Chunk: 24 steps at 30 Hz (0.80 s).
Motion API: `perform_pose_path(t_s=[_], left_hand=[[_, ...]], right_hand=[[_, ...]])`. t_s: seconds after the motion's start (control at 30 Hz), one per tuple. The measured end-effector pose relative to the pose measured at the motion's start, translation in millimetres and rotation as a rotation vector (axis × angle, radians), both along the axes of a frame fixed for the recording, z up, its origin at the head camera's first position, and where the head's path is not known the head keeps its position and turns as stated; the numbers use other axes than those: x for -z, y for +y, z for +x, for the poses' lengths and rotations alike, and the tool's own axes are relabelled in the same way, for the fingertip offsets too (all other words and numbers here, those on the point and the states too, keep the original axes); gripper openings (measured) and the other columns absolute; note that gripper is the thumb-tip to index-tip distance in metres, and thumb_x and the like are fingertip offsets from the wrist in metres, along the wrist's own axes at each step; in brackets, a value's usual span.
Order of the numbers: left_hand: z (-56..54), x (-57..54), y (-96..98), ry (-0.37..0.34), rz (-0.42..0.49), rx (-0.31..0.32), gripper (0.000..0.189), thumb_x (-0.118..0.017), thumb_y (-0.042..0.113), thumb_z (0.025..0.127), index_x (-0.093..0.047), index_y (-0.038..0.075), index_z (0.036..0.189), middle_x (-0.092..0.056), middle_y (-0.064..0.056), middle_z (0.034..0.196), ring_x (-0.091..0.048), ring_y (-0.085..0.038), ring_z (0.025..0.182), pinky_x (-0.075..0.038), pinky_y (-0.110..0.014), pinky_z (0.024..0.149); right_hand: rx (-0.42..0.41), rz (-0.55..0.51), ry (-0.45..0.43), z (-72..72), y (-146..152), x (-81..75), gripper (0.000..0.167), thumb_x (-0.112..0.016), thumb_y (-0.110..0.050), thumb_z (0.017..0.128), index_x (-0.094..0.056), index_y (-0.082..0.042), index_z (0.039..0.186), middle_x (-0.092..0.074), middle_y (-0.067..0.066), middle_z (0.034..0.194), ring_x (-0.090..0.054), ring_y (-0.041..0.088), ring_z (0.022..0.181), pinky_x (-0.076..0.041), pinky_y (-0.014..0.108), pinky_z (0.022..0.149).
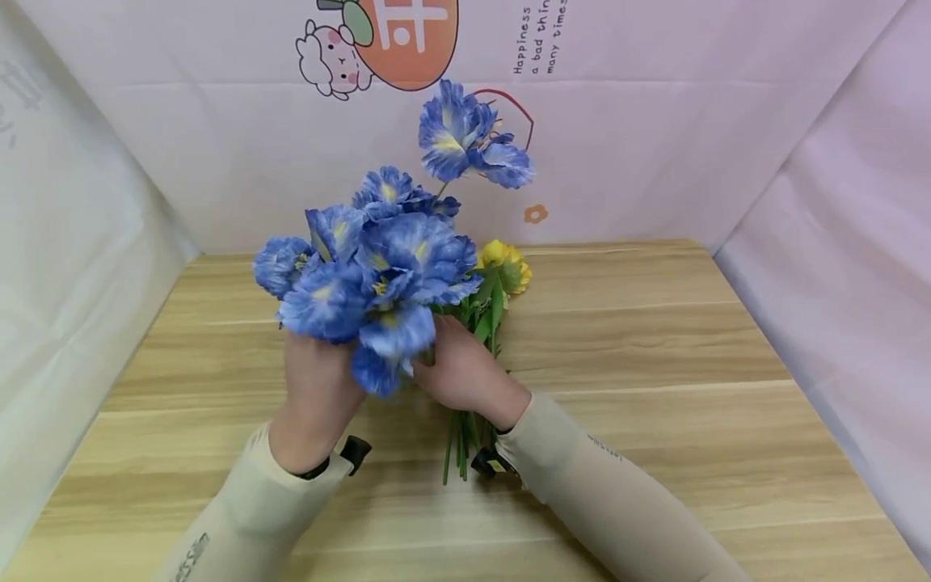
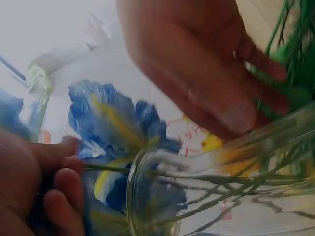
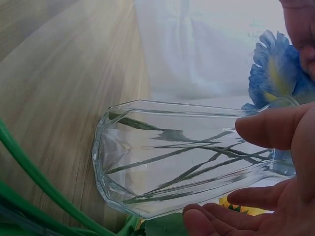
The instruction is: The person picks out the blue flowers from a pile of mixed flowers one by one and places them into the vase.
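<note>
In the head view a cluster of blue irises (image 1: 418, 250) rises over both hands, one bloom (image 1: 447, 133) standing higher than the others. Their stems run down into a clear glass vase (image 3: 142, 177), faceted and mostly hidden from the head camera. My left hand (image 1: 320, 396) pinches a green stem (image 2: 115, 168) just outside the vase mouth, as the left wrist view shows. At the vase's neck is my right hand (image 3: 275, 162), its thumb and relaxed fingers spread to either side of the glass without curling tightly round it.
Yellow flowers (image 1: 509, 263) with green leaves lie on the wooden table (image 1: 655, 339) beyond the right hand, their stems (image 1: 458, 453) reaching toward the front. White printed cloth (image 1: 618, 162) hangs behind and at both sides. Black wrist cameras (image 1: 356, 453) hang under the sleeves.
</note>
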<state>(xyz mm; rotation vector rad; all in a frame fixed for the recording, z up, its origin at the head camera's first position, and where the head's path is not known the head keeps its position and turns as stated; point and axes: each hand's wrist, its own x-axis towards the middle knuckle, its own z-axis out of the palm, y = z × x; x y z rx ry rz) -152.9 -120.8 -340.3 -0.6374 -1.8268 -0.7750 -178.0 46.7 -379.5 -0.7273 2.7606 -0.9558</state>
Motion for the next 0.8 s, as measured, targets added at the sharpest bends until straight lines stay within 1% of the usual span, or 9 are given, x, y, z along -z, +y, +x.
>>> perform_pose_path(t_s=[0.07, 0.13, 0.23, 0.3, 0.37, 0.47, 0.57, 0.67, 0.8], left_hand=[[-1.3, -1.7, -0.7, -0.082, 0.008, 0.024, 0.017, -0.064, 0.002, 0.085, -0.051, 0.005, 0.075, -0.041, -0.008, 0.064, -0.04, -0.028, 0.06, -0.035, -0.048, 0.054], [0.3, -3.7, -0.2, -0.156, 0.007, -0.013, 0.031, -0.062, 0.006, 0.087, -0.043, 0.011, 0.064, -0.031, -0.001, 0.057, -0.032, -0.021, 0.052, -0.027, -0.041, 0.047], [4.5, -3.5, 2.9, -0.263, 0.124, -0.01, 0.025, -0.059, 0.001, 0.081, -0.045, 0.01, 0.063, -0.034, 0.0, 0.055, -0.032, -0.018, 0.05, -0.026, -0.037, 0.044], [5.2, -1.6, 4.3, -0.308, 0.174, -0.004, 0.025, -0.057, -0.002, 0.08, -0.042, 0.011, 0.065, -0.032, 0.0, 0.056, -0.031, -0.018, 0.05, -0.024, -0.036, 0.043], [3.2, 0.4, 4.8, -0.346, 0.216, 0.015, 0.014, -0.056, -0.004, 0.079, -0.048, 0.006, 0.074, -0.038, -0.002, 0.061, -0.036, -0.019, 0.055, -0.027, -0.036, 0.046], [0.3, 1.6, 4.3, -0.402, 0.263, 0.084, 0.01, -0.059, -0.005, 0.082, -0.057, 0.0, 0.09, -0.055, -0.004, 0.076, -0.05, -0.018, 0.068, -0.043, -0.036, 0.056], [-1.6, 2.0, 4.2, -0.418, 0.3, 0.112, 0.024, -0.062, -0.005, 0.08, -0.06, -0.003, 0.104, -0.063, -0.006, 0.091, -0.054, -0.017, 0.082, -0.048, -0.036, 0.069], [-2.4, 5.4, 4.2, -0.373, 0.215, 0.008, 0.011, -0.06, -0.006, 0.078, -0.054, 0.004, 0.078, -0.051, -0.003, 0.066, -0.046, -0.019, 0.06, -0.038, -0.037, 0.05], [1.4, 20.1, 0.7, -0.252, 0.098, -0.066, 0.031, -0.059, -0.004, 0.072, -0.038, 0.013, 0.058, -0.035, 0.0, 0.05, -0.034, -0.018, 0.044, -0.025, -0.036, 0.039]], right_hand=[[0.055, -0.012, -0.064, 0.6, -0.7, -0.6, 0.058, -0.064, -0.025, 0.098, -0.042, 0.001, 0.146, -0.054, 0.015, 0.127, -0.054, 0.027, 0.111, -0.047, 0.041, 0.086], [0.054, 0.0, -0.054, 0.4, -0.9, -0.1, 0.055, -0.065, -0.027, 0.097, -0.046, 0.001, 0.141, -0.055, 0.013, 0.118, -0.055, 0.024, 0.101, -0.047, 0.04, 0.08], [-0.008, 0.022, 0.045, -0.2, 0.8, 1.7, 0.047, -0.062, -0.026, 0.1, -0.051, -0.001, 0.138, -0.058, 0.013, 0.113, -0.055, 0.026, 0.1, -0.046, 0.04, 0.084], [-0.029, -0.009, 0.095, -0.9, 2.2, 3.1, 0.051, -0.062, -0.027, 0.1, -0.048, -0.002, 0.142, -0.056, 0.015, 0.128, -0.055, 0.027, 0.113, -0.046, 0.04, 0.094], [-0.08, -0.038, 0.182, -2.0, 2.7, 3.5, 0.056, -0.06, -0.025, 0.101, -0.042, -0.002, 0.149, -0.051, 0.017, 0.141, -0.05, 0.029, 0.126, -0.039, 0.042, 0.106], [-0.112, -0.093, 0.245, -3.3, 3.0, 4.5, 0.056, -0.062, -0.02, 0.099, -0.042, -0.003, 0.149, -0.052, 0.016, 0.14, -0.052, 0.026, 0.123, -0.041, 0.041, 0.104], [-0.125, -0.072, 0.284, -4.3, 3.0, 4.6, 0.05, -0.061, -0.014, 0.098, -0.048, -0.003, 0.145, -0.056, 0.015, 0.136, -0.055, 0.026, 0.118, -0.04, 0.042, 0.104], [-0.05, -0.069, 0.168, -3.5, 3.0, 4.3, 0.051, -0.063, -0.02, 0.098, -0.048, -0.003, 0.143, -0.058, 0.014, 0.127, -0.056, 0.026, 0.11, -0.045, 0.04, 0.094], [0.05, -0.076, 0.02, -0.3, 6.1, 4.7, 0.056, -0.066, -0.028, 0.096, -0.047, -0.002, 0.142, -0.056, 0.014, 0.118, -0.055, 0.025, 0.098, -0.047, 0.04, 0.079]])
